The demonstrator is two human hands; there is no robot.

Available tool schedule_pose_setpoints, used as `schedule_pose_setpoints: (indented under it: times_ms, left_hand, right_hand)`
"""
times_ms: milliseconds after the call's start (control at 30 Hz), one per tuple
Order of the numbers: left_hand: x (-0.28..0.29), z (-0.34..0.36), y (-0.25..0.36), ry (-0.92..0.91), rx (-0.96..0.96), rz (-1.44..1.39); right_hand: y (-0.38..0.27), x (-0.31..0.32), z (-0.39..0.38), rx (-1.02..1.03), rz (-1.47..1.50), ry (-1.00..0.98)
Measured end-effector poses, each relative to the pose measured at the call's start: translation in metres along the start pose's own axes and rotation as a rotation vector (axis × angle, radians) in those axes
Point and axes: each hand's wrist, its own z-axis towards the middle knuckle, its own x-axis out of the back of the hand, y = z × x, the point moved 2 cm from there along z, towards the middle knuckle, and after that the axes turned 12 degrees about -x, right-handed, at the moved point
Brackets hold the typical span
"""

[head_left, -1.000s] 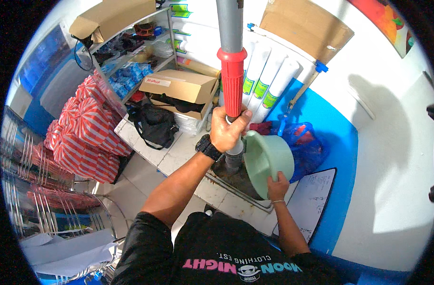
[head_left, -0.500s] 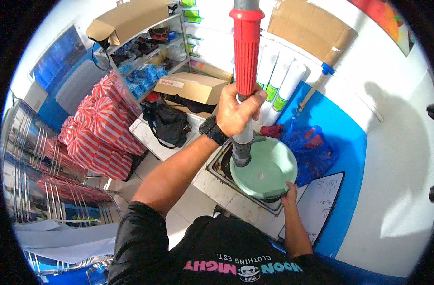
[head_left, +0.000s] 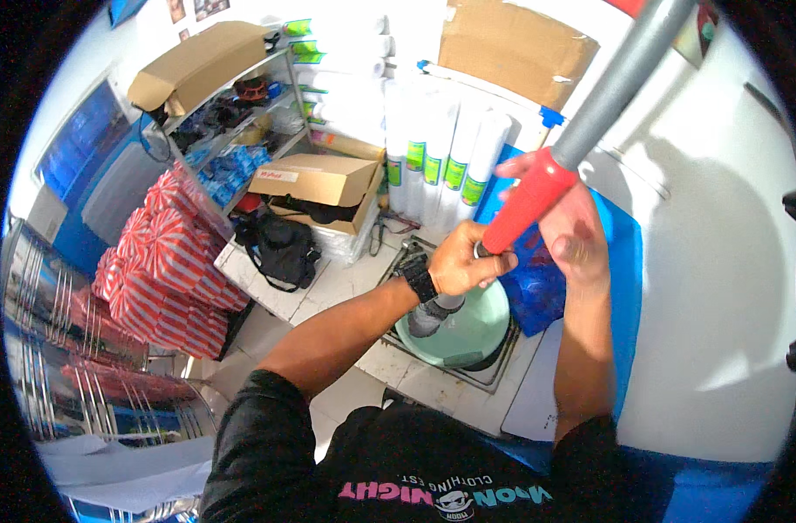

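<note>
My left hand [head_left: 469, 260] is wrapped round a pole just below its red ribbed grip [head_left: 530, 202]. The grey upper tube [head_left: 624, 91] slants up and to the right, out of the picture. Its dark grey lower end [head_left: 426, 320] is over the left side of a pale green plastic basin [head_left: 487, 315]; whether it touches the basin I cannot tell. My right hand [head_left: 581, 228] is beside and partly behind the red grip, fingers and thumb apart, palm toward it. Under the basin is a metal frame [head_left: 487, 380] on the white tiled counter.
Left along the counter lie a black bag [head_left: 277, 248] and an open cardboard box [head_left: 319, 187]. White rolls [head_left: 434, 157] stand against the wall. A blue plastic bag [head_left: 535, 292] and a whiteboard [head_left: 535, 397] are right of the basin. Red-striped bundles [head_left: 167, 275] pile up on the left.
The pole has tilted from nearly upright to leaning right, my left hand moving with it. My right hand has left the basin rim and risen beside the red grip.
</note>
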Motion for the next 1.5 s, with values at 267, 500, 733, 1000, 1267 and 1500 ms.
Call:
schedule_pose_setpoints:
  times_ms: [267, 500, 733, 1000, 1267, 1500]
  left_hand:
    - [-0.015, 0.014, -0.017, 0.001, -0.127, 0.224]
    - [-0.007, 0.032, -0.058, 0.253, -0.158, 0.460]
    - [-0.003, 0.035, -0.084, 0.410, -0.285, 0.454]
    - [-0.002, 0.038, -0.070, 0.401, -0.337, 0.598]
    - [0.002, 0.037, -0.061, 0.438, -0.320, 0.648]
    - [0.013, 0.036, -0.056, 0.387, -0.346, 0.717]
  right_hand:
    - [-0.008, -0.032, 0.016, -0.176, 0.180, -0.068]
    - [0.030, -0.015, 0.038, -0.065, -0.051, 0.480]
    - [0.045, -0.015, 0.046, -0.036, -0.268, 0.838]
    - [0.033, -0.029, 0.047, 0.044, -0.318, 0.873]
    - [0.029, -0.034, 0.052, 0.007, -0.347, 0.883]
    - [0.029, -0.040, 0.055, 0.033, -0.293, 0.844]
